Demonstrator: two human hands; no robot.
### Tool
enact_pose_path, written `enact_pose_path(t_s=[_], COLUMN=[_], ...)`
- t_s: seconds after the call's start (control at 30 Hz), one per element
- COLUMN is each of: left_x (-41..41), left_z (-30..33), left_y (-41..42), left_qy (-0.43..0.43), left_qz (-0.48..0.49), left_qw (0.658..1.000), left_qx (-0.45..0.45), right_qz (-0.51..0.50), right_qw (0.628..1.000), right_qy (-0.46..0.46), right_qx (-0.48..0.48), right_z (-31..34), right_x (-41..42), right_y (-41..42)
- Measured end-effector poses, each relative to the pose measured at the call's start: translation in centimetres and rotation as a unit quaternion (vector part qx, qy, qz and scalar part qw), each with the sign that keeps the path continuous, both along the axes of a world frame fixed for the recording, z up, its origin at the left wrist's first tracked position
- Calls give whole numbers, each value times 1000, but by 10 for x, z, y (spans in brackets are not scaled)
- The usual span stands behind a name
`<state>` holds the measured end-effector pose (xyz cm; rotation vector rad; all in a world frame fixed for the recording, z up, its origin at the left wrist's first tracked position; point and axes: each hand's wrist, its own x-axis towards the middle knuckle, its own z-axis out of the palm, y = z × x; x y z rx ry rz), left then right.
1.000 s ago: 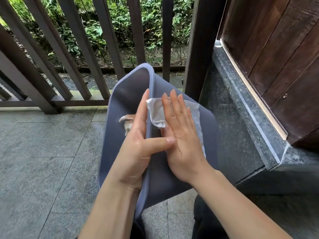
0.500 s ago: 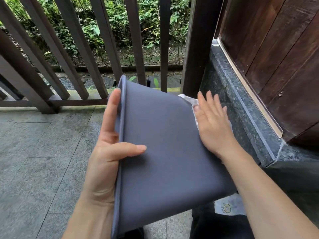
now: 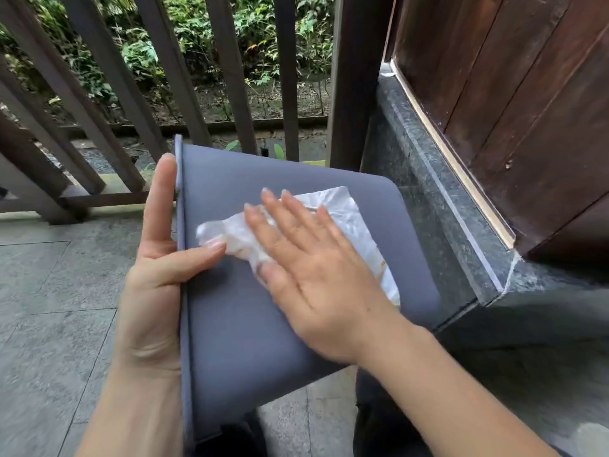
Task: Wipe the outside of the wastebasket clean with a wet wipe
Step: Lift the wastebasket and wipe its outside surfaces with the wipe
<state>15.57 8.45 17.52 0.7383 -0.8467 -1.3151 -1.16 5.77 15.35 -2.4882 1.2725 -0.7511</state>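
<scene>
Nearest the camera, 2 bare forearms reach forward over a tiled floor [image 3: 49,308]. Left hand [image 3: 155,268] grips the rim edge of the wastebasket [image 3: 237,331], fingers straight up along the rim's far side, thumb laid across the wall. Right hand [image 3: 316,275] lies flat, fingers straight and spread, pressing the wet wipe [image 3: 349,222] onto the wall facing up; slight motion blur on it. Change: 1.0 s ago the basket's open mouth was toward the camera and both hands were near the rim; 0.5 s ago it had been turned so a broad side wall faced up, with the right hand and wipe out at the far right corner; now that hand and wipe sit mid-wall, close to the left thumb. Judgement: a fresh face is under the wipe and being swept toward the rim, so the wipe-down is partway, other faces possibly undone. Basket is held in the air, tipped on its side above the person's lap. Long axis runs left-to-right, slightly down toward the right: rim and mouth point left, base points right toward the dark stone ledge [image 3: 438,225]. The wipe is crumpled at its left end and shows a brownish smudge at its right edge. Beyond: wooden railing [image 3: 230,67], greenery past it, dark wooden panel [image 3: 527,94] at right.
</scene>
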Motion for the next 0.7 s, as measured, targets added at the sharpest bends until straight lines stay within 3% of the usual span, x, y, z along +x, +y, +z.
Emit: enact_pose_path(t_s=[0.17,0.27,0.33,0.43,0.5,0.6,0.7], left_x=[-3,-2,0,3,3,7,16], left_z=[4,1,1,0,-2,-6,-12], left_y=[0,-2,-4,-11,-20,-29,-28], left_qy=[-6,2,14,9,-11,15,43], left_qz=[-15,-17,-13,16,50,109,111], left_qw=[1000,1000,1000,1000,998,993,991], left_qx=[-16,4,12,22,37,53,59], right_qz=[-220,-262,-265,-227,-147,-7,42], right_qw=[969,944,944,964,984,998,994], right_qy=[-63,-97,-76,-26,-8,-41,-83], right_qx=[91,176,179,135,96,40,51], right_z=[-19,-37,-39,-27,-20,-16,-13], right_x=[-84,-98,-94,-61,-15,51,61], right_y=[-70,-80,-79,-65,-37,19,30])
